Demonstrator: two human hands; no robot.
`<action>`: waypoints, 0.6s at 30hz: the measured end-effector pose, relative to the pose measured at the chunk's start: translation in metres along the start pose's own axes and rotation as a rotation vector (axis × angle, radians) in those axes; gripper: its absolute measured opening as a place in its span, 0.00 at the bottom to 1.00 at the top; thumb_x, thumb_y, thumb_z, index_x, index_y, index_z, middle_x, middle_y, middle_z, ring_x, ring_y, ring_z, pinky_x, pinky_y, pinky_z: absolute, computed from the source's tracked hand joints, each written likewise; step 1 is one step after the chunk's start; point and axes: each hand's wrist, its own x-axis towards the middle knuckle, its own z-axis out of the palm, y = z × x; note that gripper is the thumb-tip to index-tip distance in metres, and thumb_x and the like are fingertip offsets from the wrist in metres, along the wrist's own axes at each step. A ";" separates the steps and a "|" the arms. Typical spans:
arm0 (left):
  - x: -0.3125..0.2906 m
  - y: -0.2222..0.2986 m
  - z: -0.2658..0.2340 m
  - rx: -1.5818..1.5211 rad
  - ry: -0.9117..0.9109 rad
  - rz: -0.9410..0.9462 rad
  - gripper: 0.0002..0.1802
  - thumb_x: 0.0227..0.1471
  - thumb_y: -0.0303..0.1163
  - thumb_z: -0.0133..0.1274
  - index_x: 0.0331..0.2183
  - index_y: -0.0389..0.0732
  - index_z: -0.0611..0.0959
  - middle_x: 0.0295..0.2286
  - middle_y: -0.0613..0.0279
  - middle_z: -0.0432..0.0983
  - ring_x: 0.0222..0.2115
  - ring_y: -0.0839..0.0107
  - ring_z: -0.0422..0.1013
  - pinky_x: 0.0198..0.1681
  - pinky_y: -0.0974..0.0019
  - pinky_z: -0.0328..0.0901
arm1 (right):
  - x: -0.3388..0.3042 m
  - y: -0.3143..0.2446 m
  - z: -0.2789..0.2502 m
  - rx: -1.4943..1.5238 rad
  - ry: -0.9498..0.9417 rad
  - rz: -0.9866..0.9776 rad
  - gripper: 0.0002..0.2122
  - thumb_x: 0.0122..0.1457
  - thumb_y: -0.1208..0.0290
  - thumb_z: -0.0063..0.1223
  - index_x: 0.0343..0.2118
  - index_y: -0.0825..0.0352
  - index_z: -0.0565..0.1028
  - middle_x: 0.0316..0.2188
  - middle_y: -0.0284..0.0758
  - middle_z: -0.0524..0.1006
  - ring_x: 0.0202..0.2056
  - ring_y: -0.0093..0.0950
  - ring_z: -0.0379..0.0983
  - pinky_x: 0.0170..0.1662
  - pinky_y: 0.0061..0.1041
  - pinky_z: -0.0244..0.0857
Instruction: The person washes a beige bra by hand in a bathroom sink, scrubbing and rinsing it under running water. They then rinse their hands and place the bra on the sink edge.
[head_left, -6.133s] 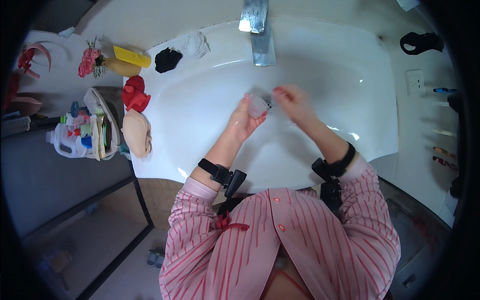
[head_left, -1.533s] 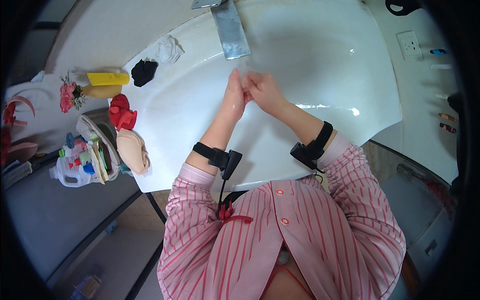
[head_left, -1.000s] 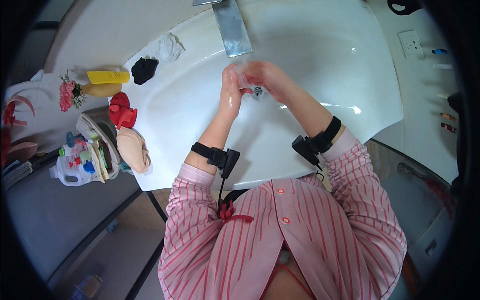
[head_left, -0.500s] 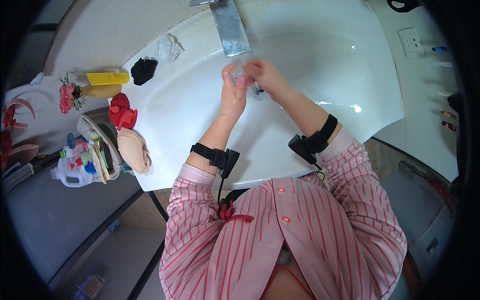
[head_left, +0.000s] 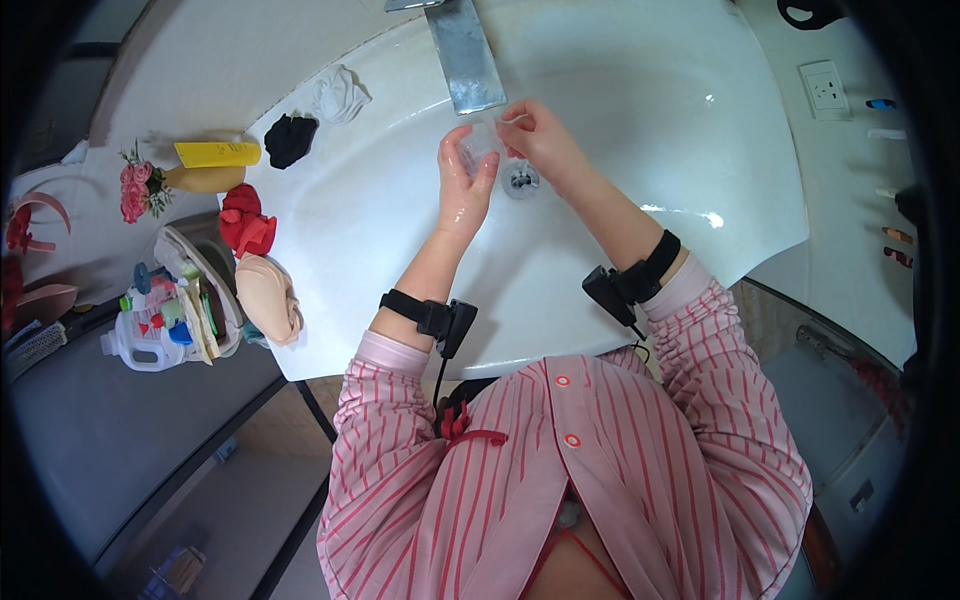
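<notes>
Over the white washbasin [head_left: 370, 235], my left hand [head_left: 464, 188] is wrapped round a small clear, see-through container [head_left: 477, 148], its thumb on one side and fingers on the other. The skin of that hand looks wet. My right hand [head_left: 546, 146] is at the container's right edge, fingers curled and pinched together. What they pinch, if anything, is too small to make out. Just above both hands hangs the flat metal faucet [head_left: 466, 60]. Below and between them shows the round drain [head_left: 521, 180].
Along the basin's left rim lie a white cloth [head_left: 340, 95], a black cloth [head_left: 290, 140], a red cloth [head_left: 246, 220] and a beige padded piece [head_left: 267, 298]. Further left are a yellow tube [head_left: 217, 154], pink flowers [head_left: 136, 190] and a basket [head_left: 215, 275] of bottles. A wall socket [head_left: 824, 90] is at right.
My right hand has drawn slightly back from the container, and its fingers are more curled. The container shows more plainly in my left hand, and the drain is now uncovered to view.
</notes>
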 end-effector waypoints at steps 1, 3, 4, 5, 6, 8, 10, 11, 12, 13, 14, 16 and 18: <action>-0.001 0.000 0.000 0.065 0.021 0.022 0.24 0.50 0.35 0.48 0.47 0.42 0.59 0.44 0.55 0.55 0.42 0.64 0.59 0.44 0.64 0.58 | -0.001 0.001 0.001 -0.067 0.017 -0.082 0.08 0.51 0.69 0.51 0.22 0.69 0.69 0.18 0.28 0.68 0.22 0.19 0.64 0.27 0.20 0.59; -0.003 0.000 0.000 0.201 0.074 0.083 0.25 0.48 0.33 0.50 0.47 0.42 0.60 0.45 0.53 0.55 0.44 0.62 0.57 0.45 0.63 0.57 | -0.003 0.002 0.003 -0.222 0.010 -0.233 0.07 0.49 0.73 0.53 0.22 0.70 0.69 0.17 0.29 0.69 0.22 0.20 0.65 0.27 0.20 0.60; -0.004 0.001 0.000 0.202 0.065 0.042 0.26 0.47 0.32 0.50 0.47 0.42 0.60 0.45 0.52 0.56 0.44 0.61 0.56 0.45 0.63 0.57 | -0.004 0.002 0.003 -0.323 0.004 -0.265 0.06 0.48 0.71 0.52 0.23 0.69 0.70 0.18 0.32 0.70 0.22 0.24 0.66 0.27 0.23 0.61; -0.004 0.003 0.000 0.209 0.068 0.021 0.26 0.46 0.31 0.51 0.47 0.42 0.60 0.44 0.52 0.56 0.45 0.59 0.56 0.46 0.62 0.56 | -0.006 0.002 0.003 -0.424 0.008 -0.289 0.06 0.47 0.70 0.52 0.24 0.68 0.71 0.19 0.35 0.71 0.23 0.28 0.68 0.27 0.26 0.62; -0.004 0.004 0.000 0.216 0.072 0.000 0.27 0.45 0.30 0.52 0.47 0.42 0.61 0.44 0.51 0.56 0.45 0.58 0.55 0.46 0.62 0.56 | -0.007 0.001 0.003 -0.536 0.026 -0.298 0.07 0.47 0.69 0.51 0.25 0.68 0.73 0.20 0.38 0.73 0.23 0.32 0.70 0.27 0.28 0.63; -0.004 0.009 0.001 0.276 0.104 0.065 0.28 0.44 0.29 0.53 0.47 0.41 0.60 0.44 0.51 0.56 0.45 0.57 0.55 0.45 0.62 0.56 | -0.010 0.000 0.004 -0.553 0.048 -0.362 0.06 0.47 0.70 0.50 0.25 0.67 0.73 0.21 0.39 0.73 0.24 0.35 0.70 0.28 0.29 0.63; -0.003 0.013 0.001 0.327 0.114 0.097 0.29 0.43 0.28 0.54 0.47 0.41 0.60 0.44 0.51 0.56 0.44 0.56 0.55 0.44 0.62 0.57 | -0.012 -0.002 0.005 -0.566 0.084 -0.390 0.05 0.47 0.71 0.50 0.24 0.68 0.72 0.20 0.40 0.73 0.23 0.35 0.69 0.27 0.29 0.62; -0.003 0.014 0.001 0.348 0.107 0.098 0.29 0.42 0.28 0.54 0.47 0.41 0.60 0.43 0.51 0.56 0.44 0.55 0.55 0.44 0.62 0.57 | -0.012 -0.002 0.006 -0.566 0.102 -0.391 0.05 0.48 0.72 0.50 0.24 0.69 0.71 0.20 0.40 0.72 0.22 0.33 0.68 0.26 0.28 0.61; -0.004 0.016 0.002 0.369 0.100 0.086 0.29 0.42 0.28 0.54 0.47 0.41 0.60 0.43 0.51 0.56 0.43 0.55 0.55 0.44 0.62 0.57 | -0.012 -0.002 0.007 -0.557 0.112 -0.403 0.05 0.48 0.73 0.50 0.24 0.69 0.71 0.19 0.40 0.72 0.20 0.32 0.67 0.26 0.27 0.61; -0.004 0.016 0.002 0.373 0.101 0.077 0.29 0.42 0.28 0.54 0.47 0.41 0.61 0.43 0.51 0.56 0.43 0.55 0.55 0.44 0.62 0.57 | -0.012 -0.001 0.009 -0.601 0.136 -0.413 0.05 0.49 0.73 0.49 0.24 0.69 0.70 0.20 0.40 0.72 0.21 0.34 0.68 0.26 0.28 0.61; -0.005 0.017 0.004 0.378 0.102 0.058 0.29 0.42 0.28 0.54 0.47 0.41 0.61 0.43 0.50 0.56 0.43 0.55 0.55 0.43 0.62 0.58 | -0.012 0.000 0.010 -0.638 0.153 -0.434 0.05 0.49 0.73 0.48 0.25 0.69 0.70 0.21 0.41 0.72 0.22 0.36 0.68 0.26 0.30 0.61; -0.005 0.016 0.005 0.375 0.119 0.041 0.29 0.43 0.28 0.54 0.47 0.41 0.60 0.43 0.51 0.57 0.43 0.57 0.56 0.43 0.63 0.58 | -0.012 0.004 0.011 -0.694 0.182 -0.450 0.04 0.50 0.74 0.46 0.26 0.69 0.70 0.23 0.41 0.72 0.24 0.39 0.68 0.27 0.32 0.61; -0.004 0.013 0.006 0.361 0.148 0.069 0.29 0.44 0.29 0.53 0.47 0.41 0.60 0.43 0.53 0.57 0.43 0.60 0.57 0.43 0.64 0.58 | -0.012 0.008 0.009 -0.724 0.197 -0.486 0.04 0.50 0.75 0.44 0.28 0.69 0.69 0.25 0.42 0.72 0.27 0.41 0.69 0.29 0.34 0.61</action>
